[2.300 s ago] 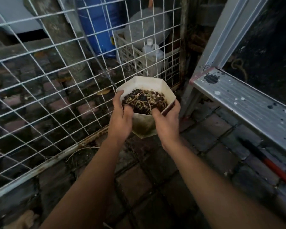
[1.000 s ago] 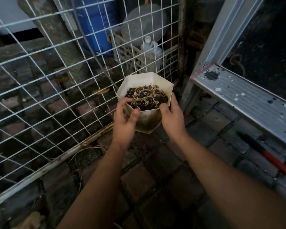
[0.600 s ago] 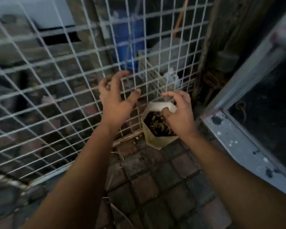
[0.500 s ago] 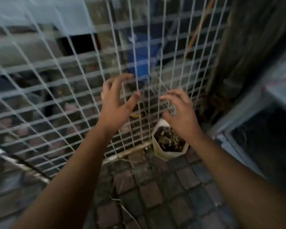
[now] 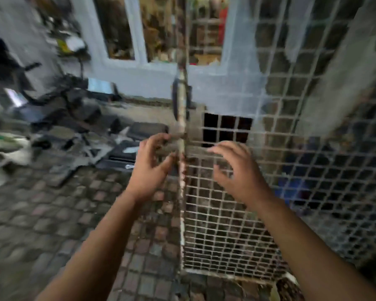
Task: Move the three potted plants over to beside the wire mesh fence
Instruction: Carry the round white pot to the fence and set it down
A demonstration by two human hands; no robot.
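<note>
1. Pot [image 5: 285, 288] barely in view at the bottom right edge: pale rim, dark soil, on the brick paving [image 5: 52, 224] at the foot of the wire mesh fence [image 5: 237, 224]. It looks placed but is mostly cut off
2. Right hand [image 5: 237, 172] empty, fingers loose and apart, raised in front of the mesh
3. Left hand [image 5: 149, 168] empty too, fingers spread, up by the rusty fence post [image 5: 181, 153]; blur hides any contact
4. Other two pots not identifiable; pale shapes [image 5: 2, 161] at far left too blurred to name
5. Likely step: fetch the next pot. Grip it with both hands under the rim, keep it level so no soil spills, and set it just beside the first without knocking it
6. Motorbike [image 5: 61, 101] parked left by the wall, so mind the route
</note>
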